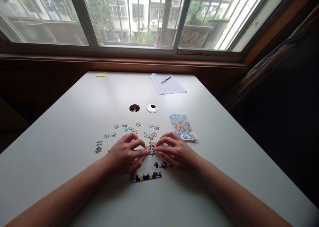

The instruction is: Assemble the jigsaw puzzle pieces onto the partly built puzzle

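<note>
My left hand (126, 154) and my right hand (174, 150) lie palm down on a white table (74, 120), fingertips meeting over a small cluster of joined puzzle pieces (151, 148). Both hands press on this cluster with fingers held together. A joined strip of puzzle pieces (146, 176) lies just in front of my hands. A few dark pieces (161, 165) lie under my right palm's edge. Loose blue and coloured pieces (127, 129) are scattered beyond my left hand.
A colourful puzzle reference picture (182, 126) lies to the right of the pieces. Farther back are a round cable hole (134, 108), its metal cap (152, 108), a paper sheet (168, 84) with a pen (165, 79), and a yellow sticky note (101, 74). A window runs behind.
</note>
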`<state>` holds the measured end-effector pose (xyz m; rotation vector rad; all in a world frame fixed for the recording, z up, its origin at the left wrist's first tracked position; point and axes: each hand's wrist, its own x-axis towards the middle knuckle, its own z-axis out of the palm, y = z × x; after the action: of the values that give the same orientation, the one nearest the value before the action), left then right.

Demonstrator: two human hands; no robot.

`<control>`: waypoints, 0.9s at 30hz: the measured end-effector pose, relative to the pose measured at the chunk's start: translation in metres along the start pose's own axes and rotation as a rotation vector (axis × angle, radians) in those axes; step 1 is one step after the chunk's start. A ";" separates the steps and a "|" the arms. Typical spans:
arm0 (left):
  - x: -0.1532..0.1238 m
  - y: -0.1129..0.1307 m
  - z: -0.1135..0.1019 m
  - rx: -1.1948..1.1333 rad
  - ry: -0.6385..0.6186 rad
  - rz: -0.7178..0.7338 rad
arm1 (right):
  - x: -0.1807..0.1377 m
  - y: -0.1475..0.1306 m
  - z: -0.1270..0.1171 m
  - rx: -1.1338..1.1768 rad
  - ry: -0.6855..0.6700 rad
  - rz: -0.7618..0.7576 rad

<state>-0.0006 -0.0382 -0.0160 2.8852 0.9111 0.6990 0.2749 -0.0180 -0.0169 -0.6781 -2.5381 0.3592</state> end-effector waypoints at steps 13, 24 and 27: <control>-0.001 -0.003 -0.004 -0.110 0.369 -0.082 | -0.004 0.010 -0.003 0.163 0.365 0.247; -0.002 -0.009 -0.005 -0.146 0.438 -0.146 | -0.003 0.007 -0.005 0.165 0.400 0.259; -0.003 -0.008 -0.005 -0.152 0.439 -0.143 | -0.003 0.007 -0.005 0.158 0.404 0.258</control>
<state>-0.0089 -0.0334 -0.0141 2.5454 1.0350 1.3524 0.2824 -0.0126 -0.0166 -0.9159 -2.0241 0.4537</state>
